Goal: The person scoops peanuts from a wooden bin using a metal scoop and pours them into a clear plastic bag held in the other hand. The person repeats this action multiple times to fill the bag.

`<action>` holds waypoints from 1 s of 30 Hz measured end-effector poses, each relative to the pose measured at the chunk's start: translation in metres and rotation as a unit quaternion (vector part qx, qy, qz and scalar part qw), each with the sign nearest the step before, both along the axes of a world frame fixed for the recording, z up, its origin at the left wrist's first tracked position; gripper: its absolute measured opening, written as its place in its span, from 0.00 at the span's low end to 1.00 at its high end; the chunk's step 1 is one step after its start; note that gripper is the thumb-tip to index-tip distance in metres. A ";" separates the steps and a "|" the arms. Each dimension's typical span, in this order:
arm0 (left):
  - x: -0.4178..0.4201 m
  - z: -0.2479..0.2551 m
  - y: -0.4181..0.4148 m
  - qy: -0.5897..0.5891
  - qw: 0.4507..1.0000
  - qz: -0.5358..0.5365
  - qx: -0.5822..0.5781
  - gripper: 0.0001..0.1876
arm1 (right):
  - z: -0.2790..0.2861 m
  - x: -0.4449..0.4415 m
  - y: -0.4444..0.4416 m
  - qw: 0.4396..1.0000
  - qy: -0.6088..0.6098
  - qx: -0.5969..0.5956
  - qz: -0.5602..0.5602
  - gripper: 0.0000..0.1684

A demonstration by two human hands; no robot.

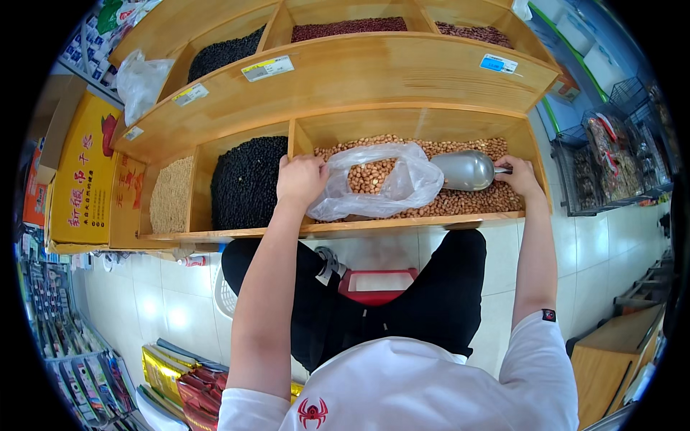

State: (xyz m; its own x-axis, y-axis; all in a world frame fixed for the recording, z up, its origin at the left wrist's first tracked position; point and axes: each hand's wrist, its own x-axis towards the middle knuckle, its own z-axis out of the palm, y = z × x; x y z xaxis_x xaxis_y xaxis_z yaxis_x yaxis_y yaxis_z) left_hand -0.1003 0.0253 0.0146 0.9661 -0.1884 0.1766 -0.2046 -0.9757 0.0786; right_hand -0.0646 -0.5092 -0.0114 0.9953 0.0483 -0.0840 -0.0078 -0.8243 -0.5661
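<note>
A clear plastic bag [415, 178] lies with its mouth open on peanuts [474, 202] in the right front compartment of a wooden bin [377, 59]; peanuts show through its opening. My left hand [303, 178] is closed on the bag's left edge, beside the divider next to the black beans [248, 183]. My right hand [518, 175] grips the handle of a metal scoop [463, 170] at the compartment's right side. The scoop's bowl points left and touches or nearly touches the bag; whether it holds peanuts I cannot tell.
Pale grain [171, 196] fills the left front compartment. Behind, a raised row holds dark beans [226, 53] and red beans [350, 28]. A yellow carton [81, 172] stands left, a wire basket [587, 183] right. A red stool [377, 293] is between the legs.
</note>
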 end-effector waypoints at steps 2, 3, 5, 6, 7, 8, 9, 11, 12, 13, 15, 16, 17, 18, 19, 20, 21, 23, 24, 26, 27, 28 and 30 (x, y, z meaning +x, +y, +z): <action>0.000 0.001 -0.002 0.007 1.000 0.000 0.001 0.12 | -0.010 0.002 -0.006 0.999 0.009 0.051 -0.015 0.18; 0.000 0.001 -0.002 0.010 1.000 0.002 0.001 0.12 | -0.014 0.004 -0.008 0.997 0.016 0.070 -0.013 0.18; 0.000 0.002 -0.002 0.009 1.000 0.001 0.003 0.12 | -0.022 0.008 -0.014 0.994 0.031 0.109 -0.010 0.17; 0.000 0.001 -0.002 0.010 1.000 0.002 0.004 0.12 | -0.024 0.009 -0.014 0.991 0.033 0.129 -0.004 0.17; 0.000 0.001 -0.001 0.007 1.000 0.000 0.004 0.12 | -0.025 0.010 -0.014 0.988 0.035 0.150 0.002 0.16; 0.000 0.001 -0.001 0.004 1.000 -0.001 0.005 0.12 | -0.026 0.011 -0.016 0.985 0.037 0.170 0.007 0.16; 0.000 0.001 -0.001 0.002 1.000 -0.002 0.005 0.12 | -0.025 0.012 -0.014 0.983 0.041 0.181 0.009 0.16; -0.003 0.000 0.000 0.008 1.000 0.005 0.005 0.11 | -0.023 0.012 -0.010 0.978 0.048 0.202 0.011 0.15; -0.002 0.001 -0.001 0.009 1.000 0.007 0.004 0.11 | -0.022 0.012 -0.012 0.977 0.046 0.208 0.016 0.15; -0.001 0.001 -0.002 0.007 1.000 0.005 0.000 0.11 | -0.023 0.012 -0.012 0.976 0.044 0.214 0.021 0.15; -0.002 0.002 -0.002 0.004 1.000 0.004 -0.009 0.11 | -0.023 0.011 -0.012 0.973 0.041 0.224 0.026 0.15; -0.001 0.002 -0.003 0.005 1.000 0.004 -0.010 0.11 | -0.022 0.010 -0.011 0.973 0.040 0.228 0.027 0.15; -0.001 0.003 -0.003 0.005 1.000 0.004 -0.012 0.11 | -0.022 0.009 -0.011 0.972 0.039 0.232 0.027 0.14; -0.001 0.002 -0.002 0.007 1.000 0.005 -0.014 0.11 | -0.021 0.009 -0.010 0.972 0.040 0.231 0.026 0.14; -0.001 0.002 -0.002 0.005 1.000 0.005 -0.014 0.11 | -0.020 0.008 -0.009 0.972 0.041 0.230 0.025 0.15; -0.001 0.001 -0.001 0.003 1.000 0.004 -0.014 0.11 | -0.018 0.009 -0.008 0.972 0.042 0.229 0.024 0.15; -0.001 -0.001 0.000 0.002 1.000 0.004 -0.013 0.10 | -0.018 0.008 -0.008 0.972 0.043 0.228 0.024 0.15; 0.000 -0.004 0.003 -0.004 1.000 -0.003 -0.015 0.10 | -0.017 0.008 -0.006 0.973 0.047 0.225 0.025 0.15; 0.000 -0.004 0.004 -0.007 1.000 -0.005 -0.016 0.11 | -0.017 0.008 -0.005 0.973 0.043 0.227 0.026 0.15; 0.000 -0.004 0.004 -0.008 1.000 -0.004 -0.015 0.11 | -0.016 0.008 -0.003 0.972 0.034 0.233 0.028 0.14; 0.001 -0.004 0.003 -0.010 1.000 -0.005 -0.016 0.11 | -0.018 0.009 -0.005 0.968 0.018 0.249 0.027 0.14; 0.002 -0.004 0.002 -0.009 1.000 -0.006 -0.018 0.11 | -0.019 0.010 -0.008 0.964 0.001 0.264 0.026 0.14; 0.003 -0.003 0.002 -0.008 1.000 -0.006 -0.019 0.11 | -0.016 0.011 -0.006 0.959 -0.017 0.281 0.032 0.15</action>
State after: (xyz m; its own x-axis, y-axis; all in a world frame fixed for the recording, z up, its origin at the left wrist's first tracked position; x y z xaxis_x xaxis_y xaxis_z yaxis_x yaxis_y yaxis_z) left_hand -0.0975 0.0273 0.0119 0.9609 -0.1927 0.1989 -0.2176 -0.9696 0.1117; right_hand -0.0534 -0.5150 -0.0272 0.9904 0.1381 0.0050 0.0587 -0.3870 -0.9202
